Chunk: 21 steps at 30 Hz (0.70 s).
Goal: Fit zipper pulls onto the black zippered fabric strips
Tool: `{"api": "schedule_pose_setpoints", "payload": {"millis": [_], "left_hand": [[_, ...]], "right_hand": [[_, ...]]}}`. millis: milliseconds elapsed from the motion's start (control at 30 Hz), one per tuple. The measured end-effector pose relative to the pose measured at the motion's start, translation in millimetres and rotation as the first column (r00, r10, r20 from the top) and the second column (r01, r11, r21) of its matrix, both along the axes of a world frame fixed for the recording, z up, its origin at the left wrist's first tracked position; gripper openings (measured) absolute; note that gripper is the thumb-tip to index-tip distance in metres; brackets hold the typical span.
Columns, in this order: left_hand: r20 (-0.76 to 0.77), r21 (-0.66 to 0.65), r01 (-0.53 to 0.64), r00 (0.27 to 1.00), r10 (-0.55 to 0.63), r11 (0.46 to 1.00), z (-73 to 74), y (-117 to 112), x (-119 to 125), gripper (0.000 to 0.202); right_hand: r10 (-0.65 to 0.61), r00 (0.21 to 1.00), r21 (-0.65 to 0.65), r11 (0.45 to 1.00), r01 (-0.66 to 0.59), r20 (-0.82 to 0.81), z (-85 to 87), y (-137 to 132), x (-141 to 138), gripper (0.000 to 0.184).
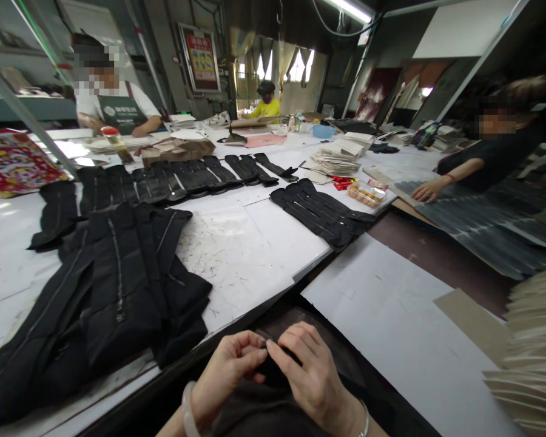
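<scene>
In front of my body, my left hand (227,371) and my right hand (313,379) meet fingertip to fingertip. Both are closed in a pinch on a piece of black fabric (273,371), mostly hidden by the fingers and hard to tell from the dark clothing below. To the left, a large pile of black zippered fabric pieces (127,273) lies across the white table (241,243). Behind it runs a row of similar black pieces (159,185). Another small bundle of black zippered pieces (316,209) rests at the table's right edge.
A white board (382,315) and fanned stacks of beige sheets (534,352) lie on the right. A clear food box (367,193) stands near stacked papers (337,159). One co-worker (477,158) reaches over dark strips; others (118,106) work at the back.
</scene>
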<state>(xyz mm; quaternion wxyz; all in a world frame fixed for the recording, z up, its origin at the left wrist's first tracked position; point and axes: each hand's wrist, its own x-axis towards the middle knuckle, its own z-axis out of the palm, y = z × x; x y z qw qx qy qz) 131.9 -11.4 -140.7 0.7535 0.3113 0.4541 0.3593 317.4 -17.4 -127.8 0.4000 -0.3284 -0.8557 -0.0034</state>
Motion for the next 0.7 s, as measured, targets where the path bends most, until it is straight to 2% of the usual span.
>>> {"api": "schedule_pose_setpoints", "payload": {"millis": [100, 367, 433, 500, 567, 600, 700], "left_hand": [[0.0, -0.009, -0.011, 1.0, 0.011, 1.0, 2.9, -0.5, 1.3, 0.035], [-0.035, 0.019, 0.001, 0.999, 0.0, 1.0, 4.0, -3.8, 4.8, 0.038], [-0.042, 0.023, -0.001, 0.999, 0.002, 1.0, 3.2, -4.6, 5.6, 0.039], [-0.039, 0.027, 0.005, 0.999, -0.004, 1.0, 3.5, -5.7, 6.7, 0.039], [-0.04, 0.037, 0.011, 0.999, -0.01, 0.999, 5.0, -7.0, 7.6, 0.039], [-0.044, 0.045, 0.014, 0.999, -0.012, 0.999, 6.2, -7.7, 7.8, 0.038], [-0.071, 0.076, 0.029, 0.997, -0.024, 0.997, 9.7, -9.5, 7.4, 0.035]], "right_hand": [[0.004, 1.0, 0.028, 1.0, -0.005, 0.009, 0.7, 0.3, 0.9, 0.027], [-0.008, 0.996, 0.002, 1.0, 0.007, 0.089, 5.9, -2.8, 1.5, 0.022], [-0.054, 0.996, -0.071, 0.996, 0.058, 0.066, 8.9, -4.9, -1.7, 0.021], [-0.093, 0.995, -0.21, 0.973, 0.096, 0.02, 14.5, -7.3, -4.2, 0.02], [-0.103, 0.995, -0.389, 0.917, 0.09, -0.012, 22.7, -9.1, -4.6, 0.02], [-0.102, 0.995, -0.483, 0.872, 0.079, -0.022, 27.3, -9.4, -3.9, 0.019], [-0.111, 0.993, -0.722, 0.69, 0.044, -0.047, 39.9, -6.9, -0.1, 0.019]]}}
